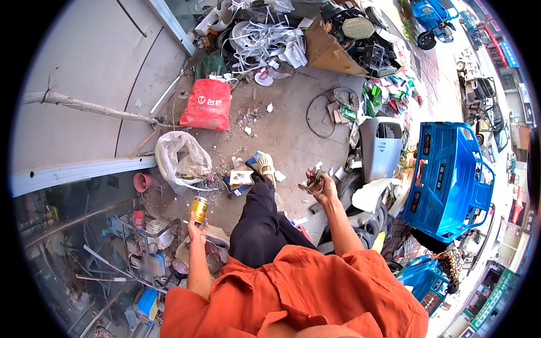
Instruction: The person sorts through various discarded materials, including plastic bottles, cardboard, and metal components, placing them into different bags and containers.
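Observation:
My left hand (197, 227) holds a yellow metal can (199, 208) upright by its lower part, just below an open translucent plastic bag (183, 158). My right hand (322, 189), palm up, holds a small bundle of curved, dull brownish pieces (313, 181); their kind is unclear. Between the two hands, my foot in a cream shoe (266, 163) stands beside a flattened blue and white packet (241, 178). Small bits of debris lie scattered over the concrete floor about the foot and the bag.
Beyond the feet lie a red bag (207, 104), a heap of white plastic strips (262, 45) and a cardboard sheet (334, 48). A grey plastic casing (381, 148) and tyres are at the right, near a blue cargo tricycle (449, 179). Metal frames (141, 249) crowd the left.

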`<state>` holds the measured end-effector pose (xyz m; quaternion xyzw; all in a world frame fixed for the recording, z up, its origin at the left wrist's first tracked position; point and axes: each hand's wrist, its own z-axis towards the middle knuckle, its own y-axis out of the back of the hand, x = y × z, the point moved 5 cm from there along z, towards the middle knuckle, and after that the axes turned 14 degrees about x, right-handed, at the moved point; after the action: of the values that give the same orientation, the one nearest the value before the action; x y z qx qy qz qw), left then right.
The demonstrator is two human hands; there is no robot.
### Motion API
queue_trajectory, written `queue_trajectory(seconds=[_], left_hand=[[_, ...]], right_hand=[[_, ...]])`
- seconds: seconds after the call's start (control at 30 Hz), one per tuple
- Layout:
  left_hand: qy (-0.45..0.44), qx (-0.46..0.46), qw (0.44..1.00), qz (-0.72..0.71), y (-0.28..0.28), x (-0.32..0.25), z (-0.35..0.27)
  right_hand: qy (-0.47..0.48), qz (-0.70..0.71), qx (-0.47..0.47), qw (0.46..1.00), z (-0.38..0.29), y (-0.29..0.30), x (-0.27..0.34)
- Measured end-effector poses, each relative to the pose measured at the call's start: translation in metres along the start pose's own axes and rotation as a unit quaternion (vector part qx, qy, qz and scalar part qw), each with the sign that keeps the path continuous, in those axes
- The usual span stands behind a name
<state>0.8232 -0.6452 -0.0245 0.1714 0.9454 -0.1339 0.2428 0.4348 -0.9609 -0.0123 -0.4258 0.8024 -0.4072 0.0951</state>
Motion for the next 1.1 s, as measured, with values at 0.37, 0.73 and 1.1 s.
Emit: queue_trajectory(seconds=[0.37, 0.73, 1.1], left_hand=[[0.103, -0.147, 0.983, 0.037, -0.064, -0.046, 0.05], [-0.033, 0.125, 0.872, 0.472, -0.482, -0.184, 0.2], [-0.124, 0.304, 0.6, 0.73, -0.933, -0.144, 0.253]], right_hand=[[0.083, 0.101, -0.021, 0.991, 0.099, -0.07, 0.147], [0.204, 0.186, 0.081, 0.958, 0.232, -0.14, 0.342], [0.27, 0.178, 0.044, 0.945, 0.339, -0.119, 0.611]])
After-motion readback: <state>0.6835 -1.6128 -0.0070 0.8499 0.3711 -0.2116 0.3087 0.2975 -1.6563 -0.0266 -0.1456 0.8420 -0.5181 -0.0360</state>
